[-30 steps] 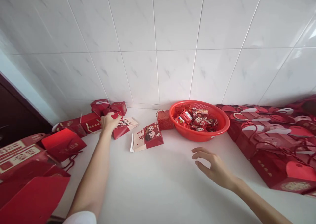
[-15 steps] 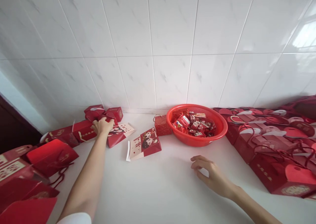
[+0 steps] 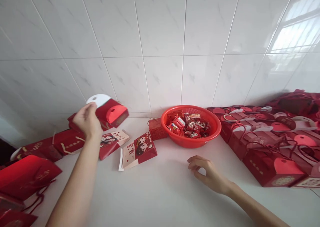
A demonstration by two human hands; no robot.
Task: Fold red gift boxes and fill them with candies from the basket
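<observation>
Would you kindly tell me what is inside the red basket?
The basket holds a heap of small wrapped packets, mostly red, some with pale markings. Whatever lies beneath the top packets is covered.

A wall of glossy white tiles with faint grey veining fills the upper part of the view, its thin pale joints crossing in one long horizontal line and several that fan outward toward the top. Along its foot runs a narrow pale strip, just behind a smooth, plain white tabletop. At the upper right, the glaze carries a bright window reflection streaked with slim bars. Light is cool and soft, the tiles dimmer toward the left, where a dark patch, too cropped to identify, sits at the edge.
</observation>
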